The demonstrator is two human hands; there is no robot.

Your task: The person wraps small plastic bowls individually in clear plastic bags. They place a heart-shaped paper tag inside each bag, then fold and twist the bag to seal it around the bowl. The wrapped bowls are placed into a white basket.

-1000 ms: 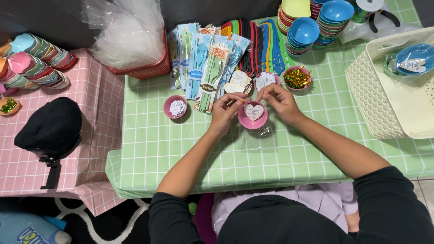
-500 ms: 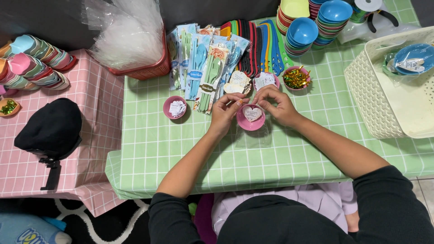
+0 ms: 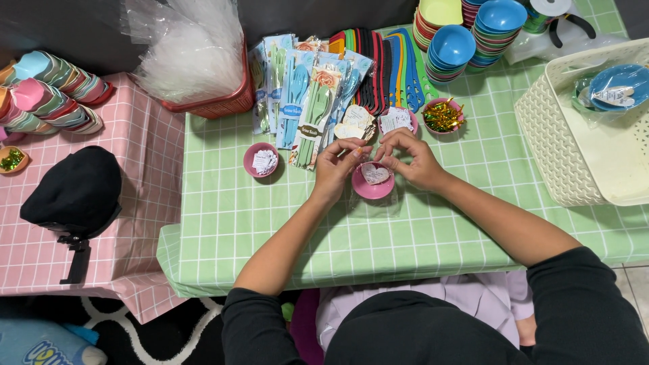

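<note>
Small round pink plastic bowl (image 3: 373, 182), on green checked tablecloth (image 3: 270, 223), is being pinched at both rims by left hand (image 3: 336, 165) and right hand (image 3: 412, 160); white heart-shaped paper tag (image 3: 375, 174) is best kept centred, flat.

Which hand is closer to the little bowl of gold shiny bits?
Right. The right hand lies just below-left of the gold-filled bowl; the left hand is farther left.

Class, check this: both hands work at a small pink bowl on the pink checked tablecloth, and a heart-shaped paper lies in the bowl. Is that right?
Not quite. The head view shows the small pink bowl on the green checked tablecloth, not the pink one. The left hand and right hand do work at it, with a heart-shaped paper inside.
</note>
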